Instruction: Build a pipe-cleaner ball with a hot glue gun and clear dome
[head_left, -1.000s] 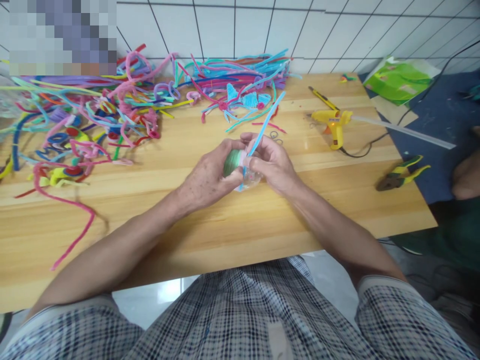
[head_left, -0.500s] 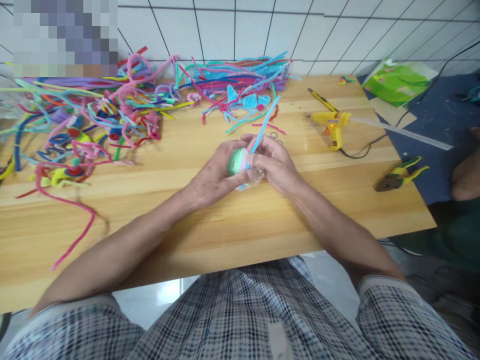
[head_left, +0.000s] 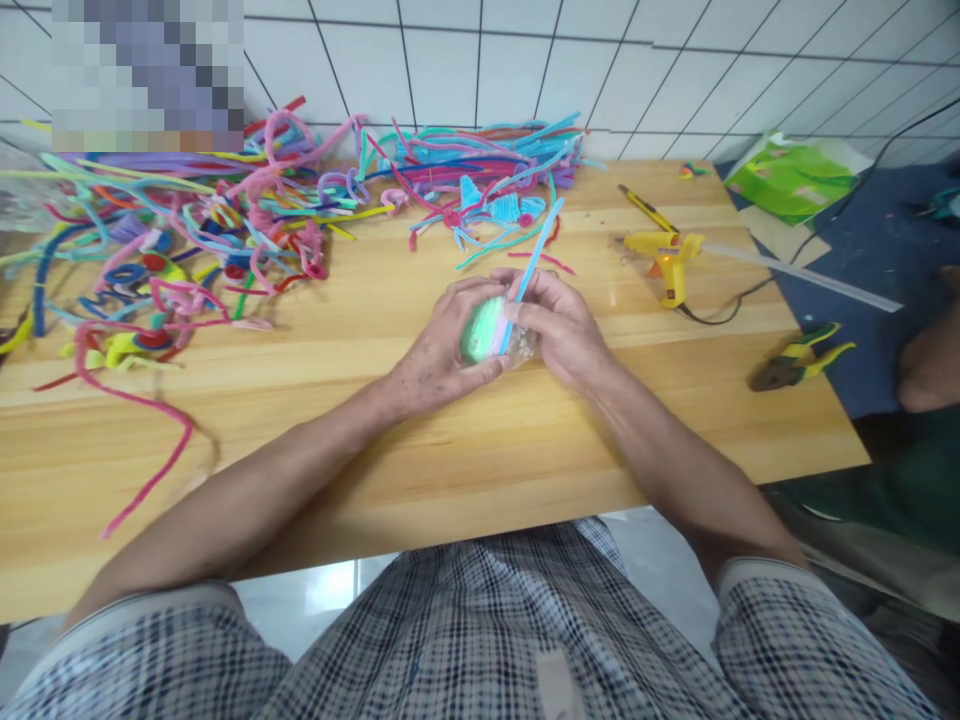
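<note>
Above the middle of the table, my left hand (head_left: 435, 360) is closed around a small rounded piece wrapped in green and lilac pipe cleaner (head_left: 482, 333). Clear plastic (head_left: 523, 348) shows at its right end, so the core looks like a plastic container, though its exact kind is hidden. A light-blue pipe cleaner (head_left: 541, 240) lies against the wrapped piece beside the lilac band, its free end sticking up and to the right. My right hand (head_left: 566, 325) pinches this blue strand between thumb and fingers at the piece's right side.
Tangled pipe cleaners (head_left: 187, 250) cover the table's left. Bundled ones (head_left: 510, 150) lie along the tiled wall. To the right are a utility knife (head_left: 646, 207), a corded yellow glue gun (head_left: 664, 262) with a long glue stick, and pliers (head_left: 799, 360). Another person's arm (head_left: 930, 350) shows at right.
The wrapped piece has turned slightly, showing more of its green side and the blue strand along it. Both hands keep their hold. The whole view has shifted a little.
</note>
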